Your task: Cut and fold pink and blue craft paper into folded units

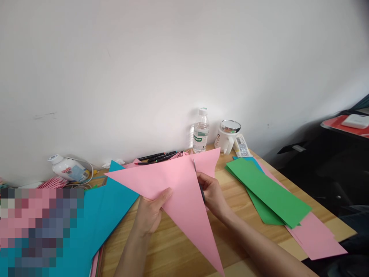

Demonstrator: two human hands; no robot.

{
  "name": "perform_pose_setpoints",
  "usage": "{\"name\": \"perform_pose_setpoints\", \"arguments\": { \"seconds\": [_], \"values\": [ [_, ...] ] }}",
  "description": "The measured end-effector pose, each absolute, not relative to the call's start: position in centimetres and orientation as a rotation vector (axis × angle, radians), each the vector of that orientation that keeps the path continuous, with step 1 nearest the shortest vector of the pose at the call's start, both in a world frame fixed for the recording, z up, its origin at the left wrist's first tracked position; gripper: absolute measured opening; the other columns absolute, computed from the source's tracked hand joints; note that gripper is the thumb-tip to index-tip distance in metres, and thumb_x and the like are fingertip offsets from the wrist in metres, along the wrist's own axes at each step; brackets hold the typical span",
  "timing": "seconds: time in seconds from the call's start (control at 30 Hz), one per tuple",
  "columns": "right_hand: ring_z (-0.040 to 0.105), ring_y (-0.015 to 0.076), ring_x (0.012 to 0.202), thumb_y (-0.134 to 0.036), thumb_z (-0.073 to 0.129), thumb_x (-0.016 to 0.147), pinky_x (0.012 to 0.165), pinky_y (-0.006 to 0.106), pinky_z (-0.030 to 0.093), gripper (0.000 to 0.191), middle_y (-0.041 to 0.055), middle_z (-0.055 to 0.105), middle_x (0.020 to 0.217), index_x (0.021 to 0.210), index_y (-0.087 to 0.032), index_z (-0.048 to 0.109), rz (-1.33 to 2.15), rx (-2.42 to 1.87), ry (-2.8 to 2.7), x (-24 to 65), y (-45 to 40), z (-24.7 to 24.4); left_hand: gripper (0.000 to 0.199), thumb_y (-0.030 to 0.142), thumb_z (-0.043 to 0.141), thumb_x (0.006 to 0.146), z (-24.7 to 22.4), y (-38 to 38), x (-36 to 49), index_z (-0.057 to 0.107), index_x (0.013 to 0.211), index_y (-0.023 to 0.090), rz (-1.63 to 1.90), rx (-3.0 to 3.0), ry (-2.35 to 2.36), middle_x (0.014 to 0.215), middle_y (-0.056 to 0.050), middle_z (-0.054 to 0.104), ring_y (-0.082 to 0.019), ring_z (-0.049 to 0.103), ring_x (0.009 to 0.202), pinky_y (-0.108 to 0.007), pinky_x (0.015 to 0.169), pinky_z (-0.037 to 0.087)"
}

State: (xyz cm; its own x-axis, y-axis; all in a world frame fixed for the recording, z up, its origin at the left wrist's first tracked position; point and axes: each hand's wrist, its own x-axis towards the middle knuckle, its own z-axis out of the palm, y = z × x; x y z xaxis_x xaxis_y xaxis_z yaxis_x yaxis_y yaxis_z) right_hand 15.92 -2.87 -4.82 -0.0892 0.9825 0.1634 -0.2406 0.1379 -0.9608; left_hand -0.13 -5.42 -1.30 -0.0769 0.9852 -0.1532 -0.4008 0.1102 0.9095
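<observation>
While the left hand [150,213] pinched the pink paper sheet [183,192] between thumb and fingers, in front of the water bottle [201,132], the right hand [213,195] was closed around the black-handled scissors [203,192] (one blade showed against the pink). Right of the bottle stood a white mug [224,143]; farther right lay green paper pieces [268,192].

We pinch with our left hand [150,217], its thumb [165,196] laid on top, and curl the fingers [204,180] of our right hand [213,196]. Our left forearm [131,252] slopes steeply; our right forearm [259,242] slants in from the lower right.
</observation>
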Motion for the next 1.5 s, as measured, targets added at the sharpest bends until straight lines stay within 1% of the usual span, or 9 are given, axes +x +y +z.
{"name": "perform_pose_setpoints", "arguments": {
  "seconds": [0.2,0.33,0.5,0.6,0.77,1.03,1.23,1.4,1.5],
  "values": [
    [0.062,0.0165,0.069,-0.016,0.07,0.062,0.058,0.024,0.048,0.027,0.0001,0.069,0.078,0.088,-0.019,0.066,1.278,-0.846,-1.181,16.18,-2.74,-4.86,0.056,0.023,0.079,0.057,-1.15,-5.62,0.1,0.06,0.11,0.019,1.308,0.768,1.032,0.105,-0.008,0.068,-0.026,0.059,0.102,-0.035,0.084,0.05],
    [0.062,0.0156,0.067,-0.014,0.069,0.061,0.057,0.024,0.047,0.024,0.0005,0.069,0.077,0.085,-0.018,0.066,1.26,-0.847,-1.175,16.15,-2.84,-4.77,0.058,0.023,0.079,0.058,-1.21,-5.61,0.2,0.059,0.112,0.019,1.313,0.768,1.025,0.103,-0.008,0.068,-0.026,0.059,0.102,-0.036,0.085,0.05],
    [0.062,0.0156,0.065,-0.016,0.069,0.06,0.058,0.024,0.048,0.024,0.0005,0.069,0.074,0.084,-0.017,0.066,1.243,-0.864,-1.174,16.12,-2.95,-4.46,0.063,0.021,0.079,0.057,-1.32,-5.52,0.21,0.056,0.116,0.019,1.319,0.761,1.027,0.096,-0.006,0.069,-0.024,0.06,0.098,-0.036,0.085,0.05],
    [0.062,0.0152,0.065,-0.016,0.068,0.06,0.058,0.024,0.048,0.021,0.0006,0.069,0.075,0.081,-0.018,0.066,1.247,-0.856,-1.167,16.15,-2.98,-4.39,0.062,0.022,0.079,0.058,-1.35,-5.52,0.18,0.056,0.116,0.019,1.316,0.771,1.027,0.097,-0.007,0.069,-0.023,0.061,0.095,-0.036,0.084,0.05],
    [0.059,0.0144,0.062,-0.016,0.067,0.059,0.054,0.023,0.047,0.018,0.0004,0.068,0.072,0.076,-0.017,0.066,1.233,-0.894,-1.161,16.2,-2.97,-4.48,0.062,0.022,0.079,0.058,-1.33,-5.59,0.25,0.057,0.116,0.02,1.321,0.775,1.015,0.101,-0.007,0.068,-0.022,0.062,0.091,-0.034,0.083,0.05],
    [0.056,0.0117,0.059,-0.011,0.065,0.059,0.052,0.02,0.044,0.016,-0.0018,0.065,0.067,0.074,-0.017,0.065,1.268,-0.851,-1.139,16.04,-2.97,-4.7,0.063,0.021,0.079,0.058,-1.32,-5.51,0.26,0.056,0.116,0.02,1.323,0.765,1.01,0.096,-0.006,0.069,-0.019,0.063,0.084,-0.035,0.084,0.05],
    [0.054,0.0109,0.059,-0.01,0.063,0.059,0.052,0.02,0.043,0.015,-0.0013,0.063,0.068,0.072,-0.016,0.064,1.262,-0.84,-1.129,15.96,-2.9,-4.81,0.064,0.021,0.079,0.057,-1.37,-5.51,0.19,0.056,0.117,0.02,1.317,0.762,1.015,0.102,-0.006,0.068,-0.021,0.062,0.091,-0.034,0.083,0.05],
    [0.046,0.0081,0.051,-0.013,0.062,0.058,0.046,0.018,0.037,0.005,-0.0036,0.057,0.057,0.06,-0.016,0.059,1.25,-0.874,-1.112,16.02,-2.85,-4.67,0.063,0.022,0.079,0.058,-1.32,-5.52,0.21,0.057,0.117,0.02,1.314,0.78,1.008,0.105,-0.008,0.067,-0.023,0.062,0.094,-0.034,0.082,0.051],
    [0.039,0.0063,0.047,-0.018,0.062,0.058,0.042,0.017,0.032,0.009,-0.0054,0.05,0.051,0.055,-0.016,0.054,1.22,-0.914,-1.109,16.09,-2.82,-4.64,0.064,0.022,0.08,0.057,-1.5,-5.46,0.16,0.057,0.117,0.019,1.316,0.779,1.009,0.105,-0.009,0.067,-0.025,0.061,0.097,-0.035,0.081,0.051]
  ]
}}
